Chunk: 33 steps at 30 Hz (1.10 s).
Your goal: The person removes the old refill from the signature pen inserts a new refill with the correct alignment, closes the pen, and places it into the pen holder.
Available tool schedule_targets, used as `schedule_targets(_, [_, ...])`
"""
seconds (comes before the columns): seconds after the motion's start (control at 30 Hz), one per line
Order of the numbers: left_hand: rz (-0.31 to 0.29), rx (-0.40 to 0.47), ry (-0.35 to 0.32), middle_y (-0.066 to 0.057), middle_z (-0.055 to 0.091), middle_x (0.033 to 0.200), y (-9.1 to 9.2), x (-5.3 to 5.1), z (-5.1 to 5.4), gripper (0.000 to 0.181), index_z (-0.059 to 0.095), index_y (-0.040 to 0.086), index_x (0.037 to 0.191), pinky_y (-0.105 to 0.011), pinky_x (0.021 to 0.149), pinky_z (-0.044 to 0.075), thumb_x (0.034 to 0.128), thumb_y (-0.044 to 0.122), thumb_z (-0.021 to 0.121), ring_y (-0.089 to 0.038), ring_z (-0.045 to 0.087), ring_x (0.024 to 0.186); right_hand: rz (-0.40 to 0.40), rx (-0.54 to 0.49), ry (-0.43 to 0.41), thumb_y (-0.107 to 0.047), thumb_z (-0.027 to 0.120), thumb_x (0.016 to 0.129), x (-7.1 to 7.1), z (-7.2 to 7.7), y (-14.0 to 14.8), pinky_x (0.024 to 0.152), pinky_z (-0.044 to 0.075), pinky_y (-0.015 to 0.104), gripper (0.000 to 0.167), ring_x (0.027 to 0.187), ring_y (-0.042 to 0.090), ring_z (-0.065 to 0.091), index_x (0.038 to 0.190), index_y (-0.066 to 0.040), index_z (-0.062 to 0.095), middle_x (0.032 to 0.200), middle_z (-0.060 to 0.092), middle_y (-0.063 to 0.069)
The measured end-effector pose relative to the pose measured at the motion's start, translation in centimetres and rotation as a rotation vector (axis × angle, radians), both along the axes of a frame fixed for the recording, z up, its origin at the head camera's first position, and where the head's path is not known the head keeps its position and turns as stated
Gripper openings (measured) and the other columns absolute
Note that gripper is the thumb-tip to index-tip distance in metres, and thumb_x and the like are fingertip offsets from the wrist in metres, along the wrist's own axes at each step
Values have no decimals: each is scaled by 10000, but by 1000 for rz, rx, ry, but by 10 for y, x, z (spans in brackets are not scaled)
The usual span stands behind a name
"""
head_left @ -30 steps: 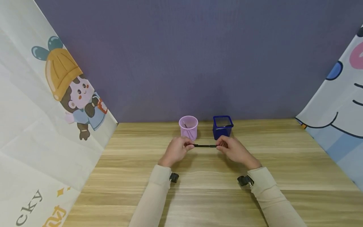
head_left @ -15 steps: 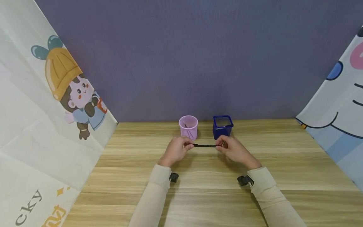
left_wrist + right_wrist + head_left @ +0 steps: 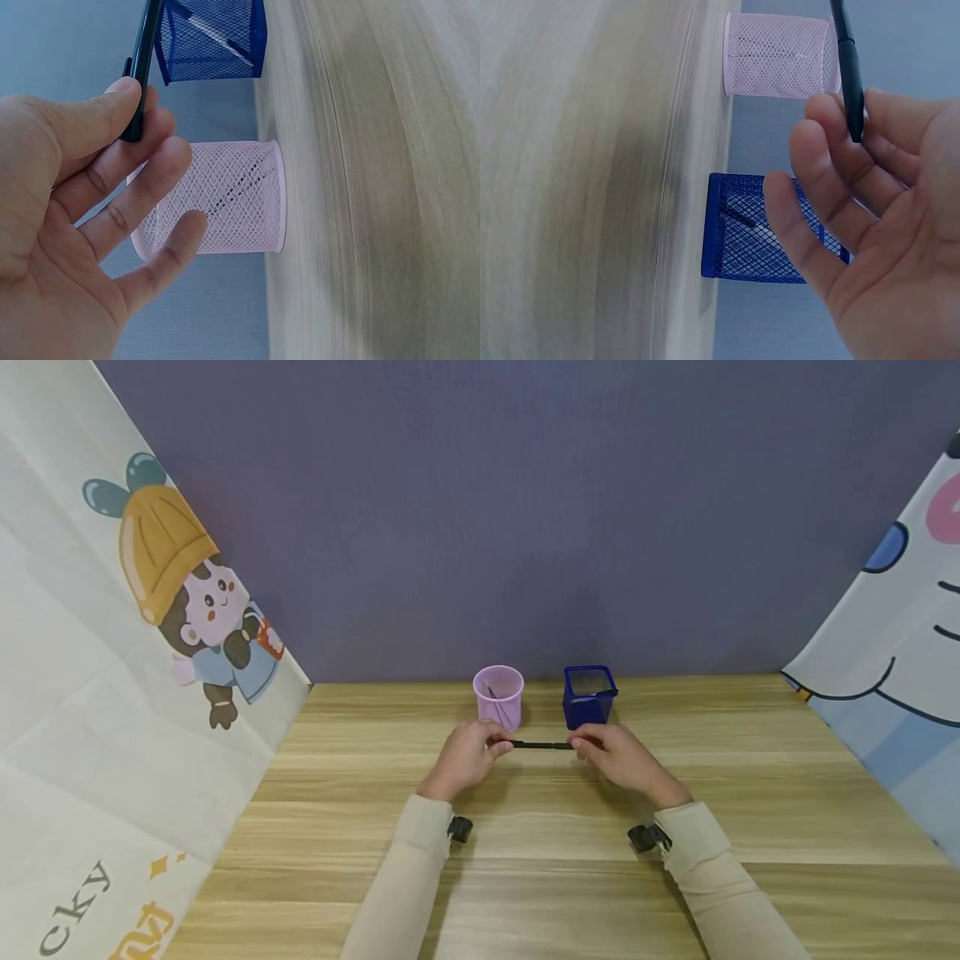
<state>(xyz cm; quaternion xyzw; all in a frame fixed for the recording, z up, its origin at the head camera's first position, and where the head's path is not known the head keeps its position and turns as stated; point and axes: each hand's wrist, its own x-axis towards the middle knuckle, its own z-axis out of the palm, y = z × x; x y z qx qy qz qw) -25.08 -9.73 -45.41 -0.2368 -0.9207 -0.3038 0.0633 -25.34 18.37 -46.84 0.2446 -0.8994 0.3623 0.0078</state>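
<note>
Pen: blk pen point(image 3: 542, 745), held approx. level btwn both hands, clear of tbl, on near side of the 2 holders; clip end at L, tapered end at R.
L hand point(image 3: 467, 758): thumb + finger pinch pen near clip end; other fingers fanned out loosely, per L wrist view.
R hand point(image 3: 622, 760): thumb + fingers pinch pen by its tapered end; rest of fingers spread, slightly bent.
Pink cup point(image 3: 498, 708): round, mesh, upright, just beyond L hand; thin dk sticks lean inside, type unclear.
Blue holder point(image 3: 588, 712): square, mesh, upright, just beyond R hand, to R of pink cup w/ a gap; white pen w/ dk end point(image 3: 751, 223) slants inside.
Tbl point(image 3: 547, 893): lt wood grain, under both holders.
Sleeves point(image 3: 401, 877): beige, both arms; blk wrist device point(image 3: 461, 829) at L cuff, similar one at R.
Backdrop: gray-purple wall point(image 3: 540, 527) behind; cartoon-print sheet point(image 3: 97, 727) on L, another on R.
</note>
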Motion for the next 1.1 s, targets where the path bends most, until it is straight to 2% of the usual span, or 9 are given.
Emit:
schedule_targets(0.13, [0, 0, -11, -4, 752, 962, 0, 0, 0, 115, 780, 127, 1010, -259, 766, 549, 946, 205, 724, -107, 648, 837, 5, 0, 6, -225, 573, 1058, 0, -1, 0, 617, 497, 245, 213, 717, 158, 619, 1118, -102, 736, 854, 714, 15])
schedule_targets(0.33, [10, 9, -35, -2, 753, 965, 1, 0, -1, 117, 779, 126, 1014, -263, 773, 548, 943, 204, 727, -107, 649, 844, 13, -5, 6, -201, 591, 1047, 0, -1, 0, 624, 498, 236, 202, 728, 107, 606, 1140, -100, 738, 883, 728, 77])
schedule_targets(0.47, [4, 10, -25, -5, 755, 963, 1, 0, -1, 109, 779, 127, 1007, -262, 772, 552, 944, 198, 726, -109, 653, 842, 19, -8, 6, -183, 597, 1042, 0, -1, 0, 635, 512, 234, 212, 746, 84, 609, 1163, -74, 732, 917, 739, 101])
schedule_targets(0.77, [1, 9, -14, -5, 758, 963, 1, 0, -1, 109, 780, 128, 1005, -269, 772, 556, 945, 199, 725, -113, 657, 840, 29, -8, -2, -138, 601, 1034, -1, -2, 1, 648, 527, 233, 229, 770, 129, 636, 1198, -28, 716, 979, 747, 124])
schedule_targets(1.03, [1, 8, -11, 1, 757, 956, 0, -1, -2, 108, 782, 130, 1003, -252, 761, 544, 945, 201, 724, -100, 650, 832, 29, 15, 37, -114, 617, 1021, -1, -2, 0, 600, 469, 233, 214, 672, 70, 529, 1185, -47, 737, 874, 684, 102])
schedule_targets(1.1, [-2, 8, -7, 3, 756, 954, 0, 0, -2, 106, 782, 132, 1002, -251, 757, 544, 944, 201, 725, -98, 648, 829, 26, 25, 54, -105, 625, 1015, -1, -2, -1, 613, 467, 234, 198, 684, 72, 525, 1166, -64, 747, 894, 690, 76])
